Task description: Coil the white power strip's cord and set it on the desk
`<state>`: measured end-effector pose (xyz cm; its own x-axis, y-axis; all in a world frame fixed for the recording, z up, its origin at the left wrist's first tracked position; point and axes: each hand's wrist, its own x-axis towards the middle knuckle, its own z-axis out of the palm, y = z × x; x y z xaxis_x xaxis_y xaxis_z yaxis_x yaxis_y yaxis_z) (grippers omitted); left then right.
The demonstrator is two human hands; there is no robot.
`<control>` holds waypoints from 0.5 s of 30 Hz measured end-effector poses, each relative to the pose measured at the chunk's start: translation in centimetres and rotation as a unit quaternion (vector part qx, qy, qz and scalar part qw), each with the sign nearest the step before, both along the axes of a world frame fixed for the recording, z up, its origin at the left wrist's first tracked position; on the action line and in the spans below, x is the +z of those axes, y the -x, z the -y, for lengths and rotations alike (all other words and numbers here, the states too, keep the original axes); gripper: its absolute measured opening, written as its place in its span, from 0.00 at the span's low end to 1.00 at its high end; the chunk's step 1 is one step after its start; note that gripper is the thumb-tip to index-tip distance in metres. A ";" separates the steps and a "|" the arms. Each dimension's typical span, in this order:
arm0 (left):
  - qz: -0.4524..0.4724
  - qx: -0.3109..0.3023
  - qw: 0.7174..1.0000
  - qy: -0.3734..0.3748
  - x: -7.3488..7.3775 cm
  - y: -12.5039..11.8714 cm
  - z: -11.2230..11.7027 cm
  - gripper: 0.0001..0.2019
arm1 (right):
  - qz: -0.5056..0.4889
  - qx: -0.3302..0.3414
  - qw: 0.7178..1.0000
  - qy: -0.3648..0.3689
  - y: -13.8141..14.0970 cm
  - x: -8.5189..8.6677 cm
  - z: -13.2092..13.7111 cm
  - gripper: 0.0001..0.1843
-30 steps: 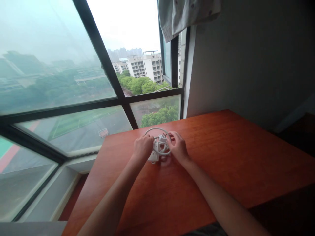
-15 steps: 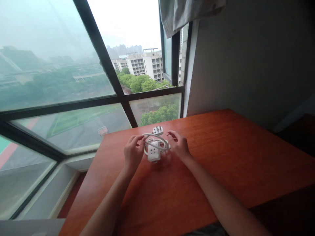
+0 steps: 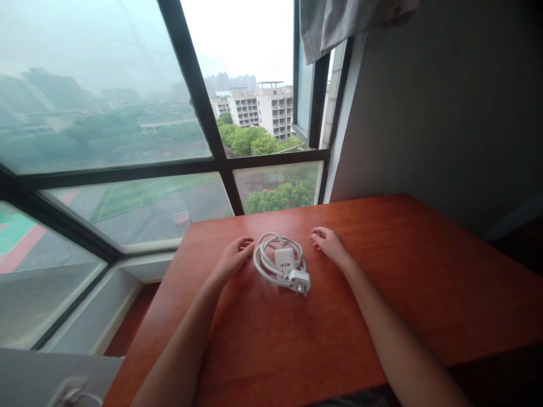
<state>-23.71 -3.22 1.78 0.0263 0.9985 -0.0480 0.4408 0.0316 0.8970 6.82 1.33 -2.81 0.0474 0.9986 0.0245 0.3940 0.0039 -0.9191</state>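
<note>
A white power strip (image 3: 284,259) lies on the reddish-brown table (image 3: 271,345), ringed by loops of its own white cord (image 3: 263,267). Its plug (image 3: 300,281) rests on the near right side of the coil, prongs facing toward me. My left hand (image 3: 238,255) is just left of the coil, fingers loosely curved and apart, holding nothing. To the right, a little away from the cord, my right hand (image 3: 330,244) is also free, with its fingers slightly bent and parted.
Behind and left of the table are dark-framed windows (image 3: 223,164). A grey wall (image 3: 407,124) rises at the right, and a hanging cloth (image 3: 335,25) shows at the top. At lower left, a wall socket with a white plug (image 3: 72,393) is partly visible.
The cord has settled flat around the strip, and the plug has swung from the far side to the near side. Both hands have let go and drawn apart. My view has shifted slightly left.
</note>
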 end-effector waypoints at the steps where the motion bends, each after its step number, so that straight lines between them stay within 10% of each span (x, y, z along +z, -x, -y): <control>1: 0.015 0.000 1.000 0.024 0.2 0.1 0.1 0.25 | -0.015 0.003 1.000 0.015 -0.1 0.2 0.1 0.12; 15: -0.015 -0.058 0.994 0.093 0.9 -0.4 0.9 0.27 | -0.001 0.135 0.985 0.104 0.8 2.5 2.2 0.10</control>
<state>-23.34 -4.10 2.65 0.1360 0.9628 -0.2333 0.4773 0.1427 0.8671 6.03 -0.84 -0.28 -0.2212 0.9579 -0.1828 0.4030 -0.0808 -0.9116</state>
